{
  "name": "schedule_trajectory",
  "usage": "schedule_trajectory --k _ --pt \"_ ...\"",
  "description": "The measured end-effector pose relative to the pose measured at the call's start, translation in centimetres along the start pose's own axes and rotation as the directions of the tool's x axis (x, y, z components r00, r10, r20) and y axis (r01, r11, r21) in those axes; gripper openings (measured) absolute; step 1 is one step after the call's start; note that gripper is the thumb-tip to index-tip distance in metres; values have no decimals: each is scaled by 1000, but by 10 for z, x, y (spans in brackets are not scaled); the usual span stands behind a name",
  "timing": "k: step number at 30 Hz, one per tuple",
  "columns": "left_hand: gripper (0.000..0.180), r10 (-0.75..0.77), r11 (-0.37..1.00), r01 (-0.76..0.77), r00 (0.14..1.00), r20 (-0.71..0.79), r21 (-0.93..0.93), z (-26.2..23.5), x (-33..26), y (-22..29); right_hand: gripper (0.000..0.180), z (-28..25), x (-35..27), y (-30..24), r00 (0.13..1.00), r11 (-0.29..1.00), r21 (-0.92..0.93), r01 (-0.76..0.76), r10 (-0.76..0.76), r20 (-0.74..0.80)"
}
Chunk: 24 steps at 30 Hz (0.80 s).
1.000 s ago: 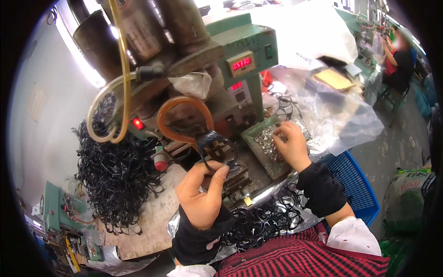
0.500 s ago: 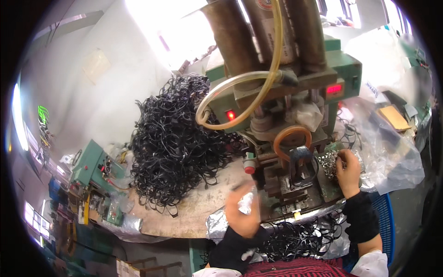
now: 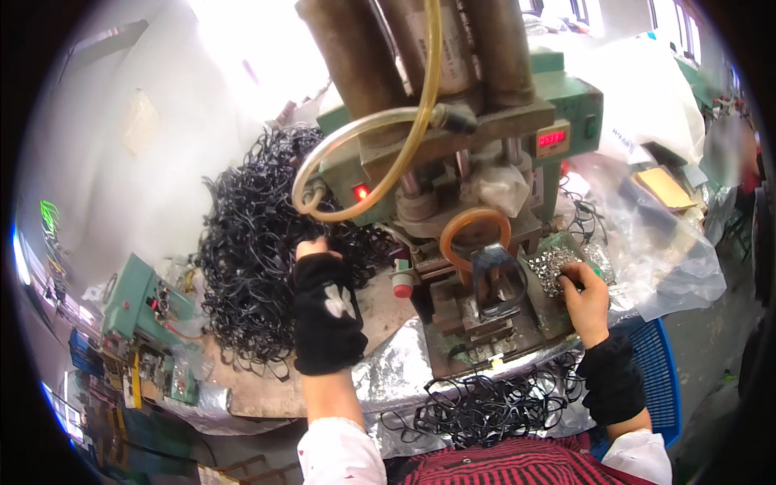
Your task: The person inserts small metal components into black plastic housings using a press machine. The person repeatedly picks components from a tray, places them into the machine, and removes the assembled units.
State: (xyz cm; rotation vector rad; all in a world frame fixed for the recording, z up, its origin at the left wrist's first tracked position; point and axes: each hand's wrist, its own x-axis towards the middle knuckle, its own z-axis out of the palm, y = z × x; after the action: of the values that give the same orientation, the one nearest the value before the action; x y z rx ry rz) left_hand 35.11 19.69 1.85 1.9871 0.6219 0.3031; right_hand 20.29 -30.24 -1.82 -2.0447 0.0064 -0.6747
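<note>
My left hand (image 3: pixel 317 247) reaches forward to the near right side of a big heap of thin black looped straps (image 3: pixel 250 250). Its fingertips are hidden, so its grip does not show. On the right, my right hand (image 3: pixel 587 297) rests at a pile of small shiny metal pieces (image 3: pixel 551 267) beside the press. Its thumb and fingers are curled together; anything between them is too small to name. Between my hands stands a green press machine (image 3: pixel 469 194) with a black U-shaped guard (image 3: pixel 495 283) at its front and an orange ring (image 3: pixel 475 218) behind that.
More black straps (image 3: pixel 485 408) lie along the front edge, over silvery foil (image 3: pixel 396 356). A red button (image 3: pixel 402 289) sits left of the press. Clear plastic sheeting (image 3: pixel 675 271) and a blue basket (image 3: pixel 656 376) are at the right. A smaller green machine (image 3: pixel 133 299) stands far left.
My left hand has gone from in front of the press, forward and left to the strap heap. My right hand stays by the metal pieces. The whole view has shifted.
</note>
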Motion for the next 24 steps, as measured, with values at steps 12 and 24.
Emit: schedule_trajectory --k 12,24 --pt "33 314 949 -292 919 -238 122 -11 -77 -44 13 1 -10 -77 987 951 310 3 -52 152" --pt "27 586 810 -550 770 -253 203 -9 -90 17 44 51 -14 -103 929 597 725 -345 106 355"
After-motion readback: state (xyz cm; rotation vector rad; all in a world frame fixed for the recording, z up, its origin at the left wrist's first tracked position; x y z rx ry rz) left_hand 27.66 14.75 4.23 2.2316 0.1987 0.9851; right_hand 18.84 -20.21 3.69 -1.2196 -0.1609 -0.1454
